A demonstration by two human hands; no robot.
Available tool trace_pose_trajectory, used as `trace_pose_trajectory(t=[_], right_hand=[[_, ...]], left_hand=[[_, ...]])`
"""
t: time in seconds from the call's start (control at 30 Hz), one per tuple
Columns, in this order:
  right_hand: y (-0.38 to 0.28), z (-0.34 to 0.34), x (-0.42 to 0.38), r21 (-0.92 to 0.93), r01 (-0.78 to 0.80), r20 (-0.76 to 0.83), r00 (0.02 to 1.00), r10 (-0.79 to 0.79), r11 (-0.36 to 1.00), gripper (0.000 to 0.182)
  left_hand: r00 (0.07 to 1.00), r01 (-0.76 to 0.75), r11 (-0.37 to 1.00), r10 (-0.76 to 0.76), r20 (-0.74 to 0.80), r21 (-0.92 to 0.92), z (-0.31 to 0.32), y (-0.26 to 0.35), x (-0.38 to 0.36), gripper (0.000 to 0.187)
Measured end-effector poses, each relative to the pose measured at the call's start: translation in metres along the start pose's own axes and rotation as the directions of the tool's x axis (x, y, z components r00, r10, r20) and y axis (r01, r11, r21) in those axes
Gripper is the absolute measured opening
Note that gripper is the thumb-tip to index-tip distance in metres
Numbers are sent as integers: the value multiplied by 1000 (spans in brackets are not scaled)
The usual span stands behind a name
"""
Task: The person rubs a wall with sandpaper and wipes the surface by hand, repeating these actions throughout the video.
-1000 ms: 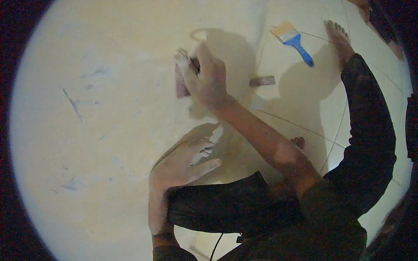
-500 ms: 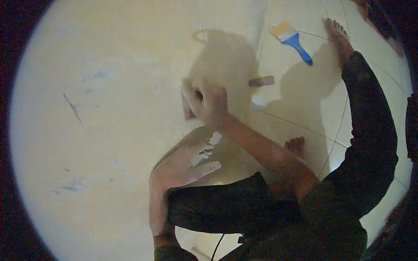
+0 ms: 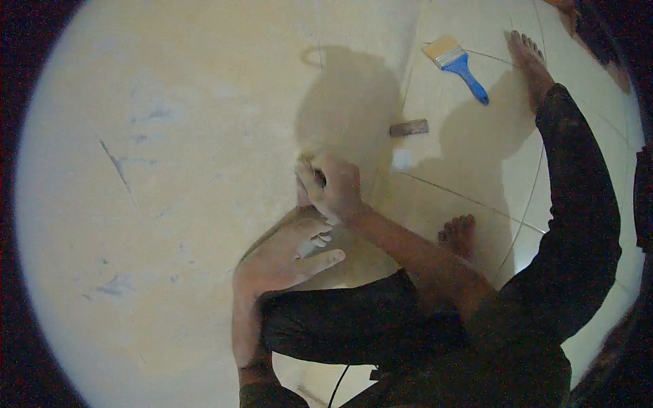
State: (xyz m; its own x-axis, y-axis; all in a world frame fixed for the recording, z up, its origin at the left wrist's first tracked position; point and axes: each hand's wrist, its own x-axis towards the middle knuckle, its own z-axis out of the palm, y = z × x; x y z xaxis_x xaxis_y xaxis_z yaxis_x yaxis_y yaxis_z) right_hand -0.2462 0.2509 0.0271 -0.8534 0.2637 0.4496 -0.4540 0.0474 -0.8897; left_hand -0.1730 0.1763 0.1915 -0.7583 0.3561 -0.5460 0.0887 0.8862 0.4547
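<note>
My right hand point(image 3: 335, 185) is closed in front of the pale wall point(image 3: 170, 204), its fingers bent around something mostly hidden; a thin brownish edge shows at its left side. Just below it, my left hand point(image 3: 289, 255) has its thumb stretched out to the right, apart from the fingers. The fingers look pale and dusty, partly curled, and I see nothing clearly held in them. Dark scuffs and a thin slanting line mark the wall at the left.
A blue-handled paintbrush point(image 3: 462, 71) lies on the tiled floor point(image 3: 469, 173). Nearer the wall are a small brown block point(image 3: 409, 128) and a small whitish square point(image 3: 402, 160). Bare feet and dark-clothed legs occupy the right side. A black cable point(image 3: 339, 386) hangs at the bottom.
My right hand has moved down and slightly right, closer to my left hand, and now covers the pale patch above those fingers. My left hand has barely shifted.
</note>
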Motion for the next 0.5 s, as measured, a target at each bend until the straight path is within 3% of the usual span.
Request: trace_pose_trajectory(t=[0.07,0.17,0.27,0.37,0.47,0.5], right_hand=[[0,4,-15,56,68,-87,994,-63,996,25],[-19,-6,38,284,-44,17,999,40,958,28],[-25,-2,62,88,109,-180,979,-91,990,30],[-16,-5,14,53,51,0,999,-51,997,15],[-20,-7,-12,100,23,74,997,-31,995,16],[-17,-6,4,99,141,15,990,-143,985,23]], left_hand=[[1000,14,999,-15,24,52,0,9,-2,57],[998,36,999,-37,48,23,2,1,-2,59],[994,77,995,-81,75,61,-1,8,1,61],[1000,12,1000,-12,8,0,1,9,-1,62],[999,-40,995,37,39,92,1,13,-1,62],[998,21,996,-26,61,91,1,11,1,59]])
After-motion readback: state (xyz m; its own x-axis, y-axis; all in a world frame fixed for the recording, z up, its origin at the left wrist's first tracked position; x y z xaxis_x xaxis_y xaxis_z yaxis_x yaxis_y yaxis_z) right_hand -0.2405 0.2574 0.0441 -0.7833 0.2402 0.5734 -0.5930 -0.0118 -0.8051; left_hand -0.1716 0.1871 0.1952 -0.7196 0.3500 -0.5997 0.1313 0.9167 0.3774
